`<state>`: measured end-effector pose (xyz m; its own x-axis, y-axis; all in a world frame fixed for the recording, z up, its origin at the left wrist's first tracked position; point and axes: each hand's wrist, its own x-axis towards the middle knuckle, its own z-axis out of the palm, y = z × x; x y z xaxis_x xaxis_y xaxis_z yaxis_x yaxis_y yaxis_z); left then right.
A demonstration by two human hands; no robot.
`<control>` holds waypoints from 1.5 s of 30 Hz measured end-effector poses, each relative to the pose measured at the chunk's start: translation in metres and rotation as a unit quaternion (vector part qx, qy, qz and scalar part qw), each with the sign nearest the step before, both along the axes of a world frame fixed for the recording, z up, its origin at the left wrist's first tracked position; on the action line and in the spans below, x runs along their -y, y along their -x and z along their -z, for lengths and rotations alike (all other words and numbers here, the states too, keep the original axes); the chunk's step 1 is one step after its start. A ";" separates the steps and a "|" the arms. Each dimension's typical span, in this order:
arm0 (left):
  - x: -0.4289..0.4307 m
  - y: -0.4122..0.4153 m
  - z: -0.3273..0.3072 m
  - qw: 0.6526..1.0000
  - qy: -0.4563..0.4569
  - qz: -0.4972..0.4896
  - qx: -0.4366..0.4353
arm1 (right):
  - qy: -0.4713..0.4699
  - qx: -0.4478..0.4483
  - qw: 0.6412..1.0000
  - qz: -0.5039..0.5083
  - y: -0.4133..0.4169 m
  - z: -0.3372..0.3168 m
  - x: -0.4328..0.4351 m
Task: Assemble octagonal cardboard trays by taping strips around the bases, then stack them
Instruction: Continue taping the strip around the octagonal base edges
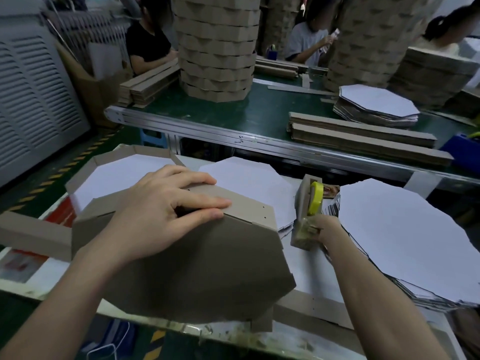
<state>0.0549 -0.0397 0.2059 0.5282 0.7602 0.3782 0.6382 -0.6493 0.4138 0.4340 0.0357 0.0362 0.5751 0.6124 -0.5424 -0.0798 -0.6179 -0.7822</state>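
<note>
The tray (197, 271) under assembly lies brown side up at the front of the counter (309, 271), tilted, with its far edge raised. The left hand (166, 211) lies flat on that far edge, fingers straight and together, pressing the side strip (246, 206) against the base. The right hand (328, 229) is just right of the tray, fingers closed round the grip of a tape dispenser (306, 214), which stands on the counter with its yellow roll (316, 198) uppermost. It is near the tray's right corner but apart from it.

A pile of white octagonal bases (402, 242) lies to the right. A finished tray (117, 175), white side up, sits behind the left hand. On the green conveyor (259, 118) beyond stand a tall stack of trays (218, 53) and bundles of strips (363, 137).
</note>
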 end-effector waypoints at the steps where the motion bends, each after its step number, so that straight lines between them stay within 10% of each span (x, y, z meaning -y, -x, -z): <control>1: 0.000 0.000 0.001 1.000 -0.001 0.000 0.002 | -0.029 -0.042 0.998 0.033 -0.001 0.001 -0.001; 12: -0.002 -0.004 0.007 1.000 -0.017 0.007 0.017 | -0.269 -0.259 0.899 0.230 0.020 0.049 0.036; 16: -0.001 -0.005 0.006 0.999 -0.018 0.003 0.027 | -0.240 -0.065 0.954 0.169 0.023 0.063 0.055; 30: 0.001 0.005 0.008 1.000 -0.015 -0.012 0.023 | -0.141 0.062 0.982 0.109 0.016 0.073 0.090; 45: 0.007 0.079 0.033 0.994 -0.015 -0.041 0.103 | -0.376 0.013 0.913 -0.159 0.214 -0.178 0.092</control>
